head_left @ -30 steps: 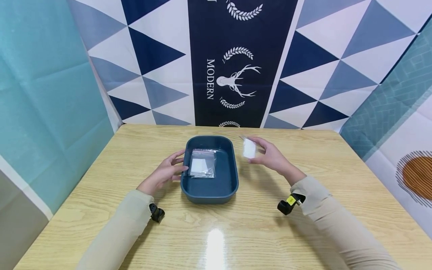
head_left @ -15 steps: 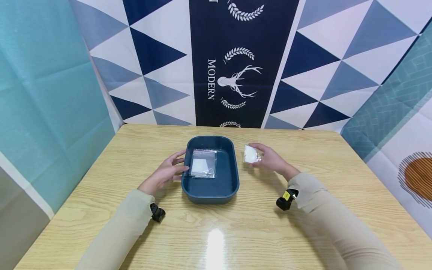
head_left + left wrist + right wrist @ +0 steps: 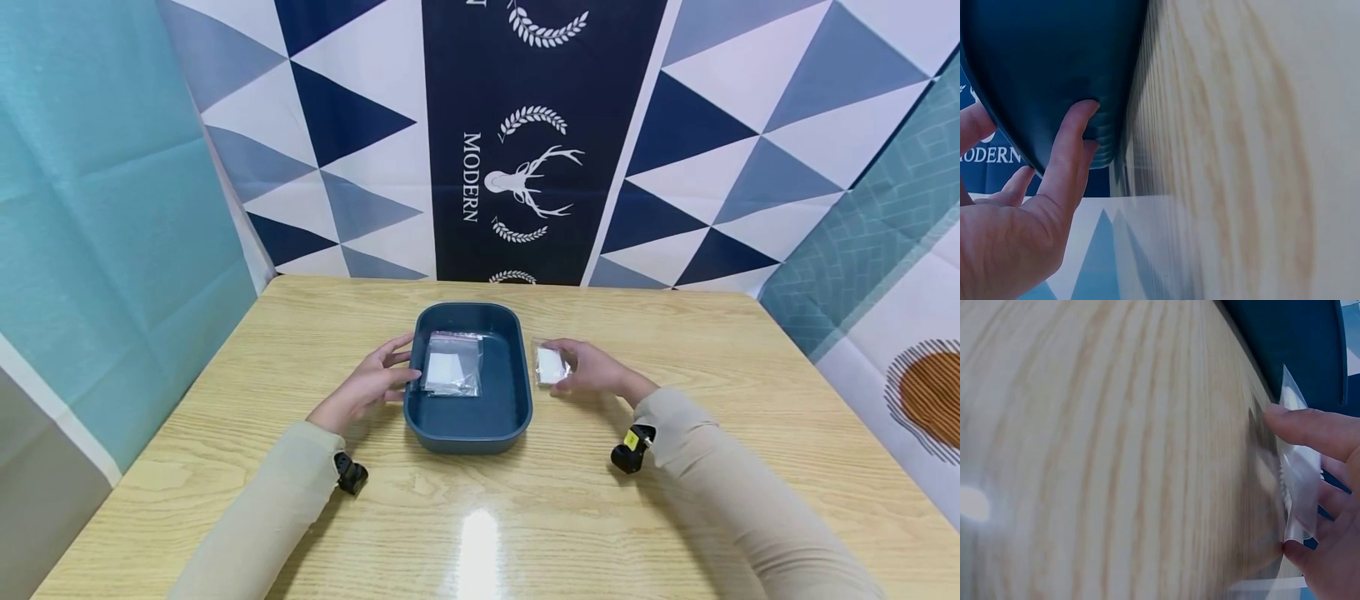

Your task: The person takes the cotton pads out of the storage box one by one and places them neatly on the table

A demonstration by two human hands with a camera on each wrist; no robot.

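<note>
Where the left hand rests: against the left side of the blue tray, its fingers spread apart.
Right hand: thumb and fingers pinch a small clear packet, white inside.
Packet: just right of the tray; contact with the table unclear.
Tray: on the table, clear bags lying at its left.

The right grip hides part of the clear packet; the left wrist view crops the blue bin.
</note>
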